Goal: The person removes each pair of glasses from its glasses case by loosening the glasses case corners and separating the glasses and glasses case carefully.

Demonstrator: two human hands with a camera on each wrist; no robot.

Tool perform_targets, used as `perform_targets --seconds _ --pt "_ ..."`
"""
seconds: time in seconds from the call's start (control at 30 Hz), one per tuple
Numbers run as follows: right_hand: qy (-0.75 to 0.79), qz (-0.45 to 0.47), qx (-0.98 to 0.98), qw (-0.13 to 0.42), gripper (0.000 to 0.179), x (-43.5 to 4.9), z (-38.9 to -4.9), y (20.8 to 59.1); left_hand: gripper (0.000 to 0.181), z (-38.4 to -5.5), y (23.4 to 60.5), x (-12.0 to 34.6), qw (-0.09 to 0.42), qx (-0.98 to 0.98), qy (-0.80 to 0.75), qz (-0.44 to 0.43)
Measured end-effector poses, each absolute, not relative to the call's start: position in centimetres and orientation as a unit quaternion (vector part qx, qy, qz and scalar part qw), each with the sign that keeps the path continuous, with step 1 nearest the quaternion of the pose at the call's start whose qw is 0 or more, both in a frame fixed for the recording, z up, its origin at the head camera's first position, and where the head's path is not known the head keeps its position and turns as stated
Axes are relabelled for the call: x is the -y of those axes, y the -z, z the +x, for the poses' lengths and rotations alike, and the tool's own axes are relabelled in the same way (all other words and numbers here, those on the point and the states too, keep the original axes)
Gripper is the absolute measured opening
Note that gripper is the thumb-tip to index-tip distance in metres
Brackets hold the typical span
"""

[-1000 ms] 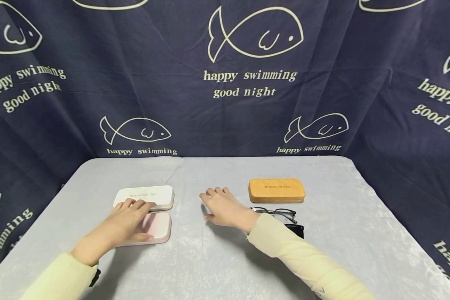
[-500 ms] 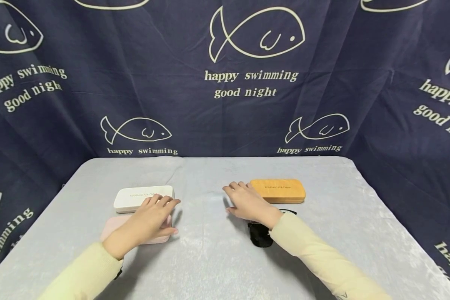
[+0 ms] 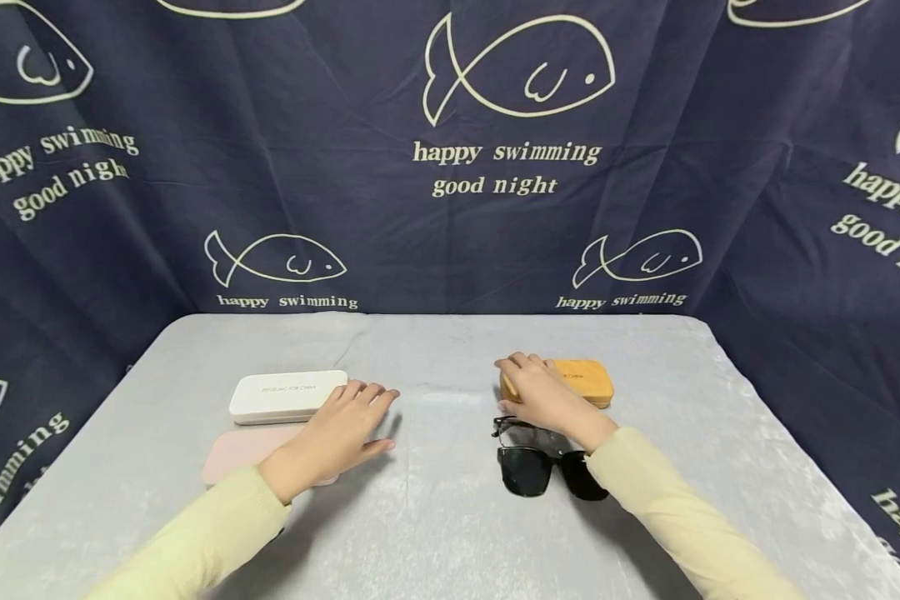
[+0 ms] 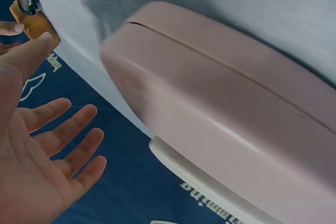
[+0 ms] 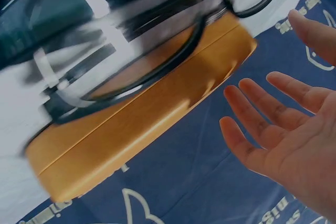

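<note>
My left hand, fingers loosely spread, is over the right end of the pink glasses case and holds nothing. Just behind that lies the white glasses case, partly covered by the fingertips in the head view. On the other side, my right hand reaches over the left end of the orange glasses case. The right wrist view has its fingers apart, beside the orange case, gripping nothing. Nearer me lie black sunglasses and thin-framed eyeglasses, the latter partly hidden by the right hand.
A pale grey cloth covers the table. Behind and at both sides hangs a dark blue curtain printed with fish and lettering. All three cases look closed.
Both hands have moved to the right. The left hand has slid off the cases toward the middle, and the right hand has come over the orange case, uncovering the sunglasses.
</note>
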State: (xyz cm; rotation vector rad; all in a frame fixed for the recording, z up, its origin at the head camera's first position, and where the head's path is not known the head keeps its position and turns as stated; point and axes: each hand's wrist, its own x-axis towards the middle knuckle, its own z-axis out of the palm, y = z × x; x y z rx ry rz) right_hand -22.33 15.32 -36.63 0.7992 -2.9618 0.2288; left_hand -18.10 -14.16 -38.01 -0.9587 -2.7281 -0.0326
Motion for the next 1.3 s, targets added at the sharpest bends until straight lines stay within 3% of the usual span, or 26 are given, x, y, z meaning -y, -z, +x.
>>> perform_targets --seconds 0.23,0.87,1.3 --pt "-0.09 0.237 0.966 0.058 0.058 -17.5 -22.7 36.9 0.06 -18.9 37.7 11.6 0.119 0.937 0.026 -0.329" --pt "-0.094 0.184 0.977 0.047 0.067 -23.2 -23.1 36.9 0.057 -21.6 37.6 5.2 0.099 0.945 0.041 -0.309" --pt "-0.104 0.159 0.981 0.042 0.075 -25.4 -23.3 38.0 0.065 -23.3 38.4 1.6 0.067 0.951 0.008 -0.301"
